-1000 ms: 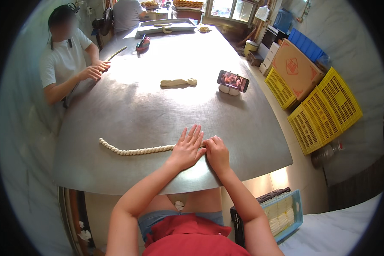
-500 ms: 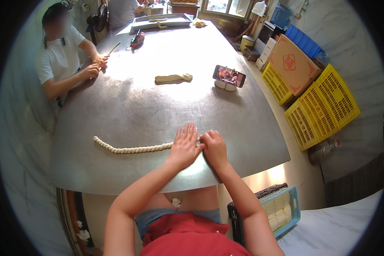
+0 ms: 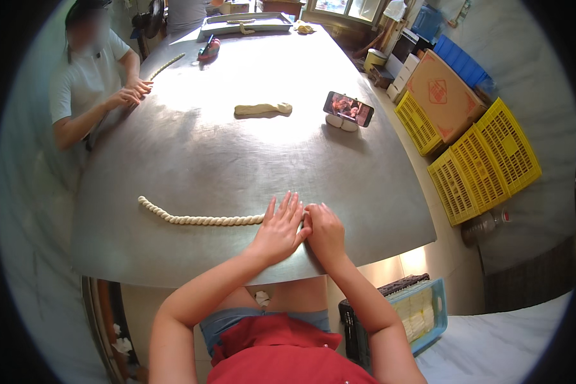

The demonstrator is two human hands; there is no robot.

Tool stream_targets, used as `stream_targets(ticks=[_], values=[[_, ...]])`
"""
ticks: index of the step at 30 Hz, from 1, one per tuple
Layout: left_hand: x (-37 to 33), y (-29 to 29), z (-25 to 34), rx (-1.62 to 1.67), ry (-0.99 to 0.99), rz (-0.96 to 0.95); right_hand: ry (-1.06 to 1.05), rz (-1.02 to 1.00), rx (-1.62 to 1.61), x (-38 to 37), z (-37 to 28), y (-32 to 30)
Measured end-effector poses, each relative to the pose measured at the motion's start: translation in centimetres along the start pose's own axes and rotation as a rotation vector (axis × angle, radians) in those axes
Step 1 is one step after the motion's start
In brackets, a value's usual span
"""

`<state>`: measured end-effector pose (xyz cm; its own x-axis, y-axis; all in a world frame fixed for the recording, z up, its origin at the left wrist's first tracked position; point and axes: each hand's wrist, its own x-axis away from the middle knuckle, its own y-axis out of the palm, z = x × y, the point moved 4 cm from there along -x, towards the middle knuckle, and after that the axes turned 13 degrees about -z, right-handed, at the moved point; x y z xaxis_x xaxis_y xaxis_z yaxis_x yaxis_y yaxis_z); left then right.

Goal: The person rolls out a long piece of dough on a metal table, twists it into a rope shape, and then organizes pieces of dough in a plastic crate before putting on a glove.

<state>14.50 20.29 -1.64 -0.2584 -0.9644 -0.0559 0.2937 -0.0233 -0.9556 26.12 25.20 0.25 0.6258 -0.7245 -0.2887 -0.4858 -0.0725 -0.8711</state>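
A long pale rope of twisted dough (image 3: 205, 221) lies across the near part of the metal table, its left end bending away from me. My left hand (image 3: 278, 225) rests flat over the rope's right part, fingers stretched and slightly spread. Close beside it, almost touching its thumb, my right hand (image 3: 324, 229) has its fingers curled down at the rope's right end. That end is hidden under my hands.
Farther up the metal table (image 3: 237, 166) lie a thick dough strip (image 3: 262, 109), a propped phone (image 3: 348, 109) and a grey tray (image 3: 246, 24). Another person (image 3: 86, 83) handles a thin twisted rope at the left edge. Yellow crates (image 3: 486, 163) stand right; a blue crate (image 3: 440, 313) sits below.
Both my hands have slid slightly toward me over the rope's right end. The view has shifted a little. The other person's hands have moved slightly along their rope.
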Motion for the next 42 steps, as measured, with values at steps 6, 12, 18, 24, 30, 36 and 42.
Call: stream_targets(ticks=[6,12,18,24,30,36,42], values=[[-3.0,-0.2,-4.1,-0.177,0.031,0.110,-0.143,0.090,0.062,-2.0,0.0,1.4],[1.8,-0.1,0.0,0.057,0.138,-0.028,-0.115,0.031,0.094,3.1,-1.0,0.9],[2.3,-4.5,-5.2,0.092,0.022,-0.020,0.034,-0.009,0.186,-3.2,0.0,1.9],[13.5,-9.5,-24.4,-0.235,-0.656,0.106,-0.155,0.024,-0.055,-3.2,1.7,2.5],[23.8,-11.1,-24.6,-0.025,-0.396,0.180,-0.033,-0.166,-0.285,-1.8,2.6,1.6],[25.7,-10.8,-21.8,0.157,-0.410,0.365,-0.041,-0.165,-0.257,-1.7,1.5,0.6],[24.0,-11.1,-21.2,0.132,-0.441,0.388,-0.245,-0.242,-0.308,-3.6,-2.4,2.4]])
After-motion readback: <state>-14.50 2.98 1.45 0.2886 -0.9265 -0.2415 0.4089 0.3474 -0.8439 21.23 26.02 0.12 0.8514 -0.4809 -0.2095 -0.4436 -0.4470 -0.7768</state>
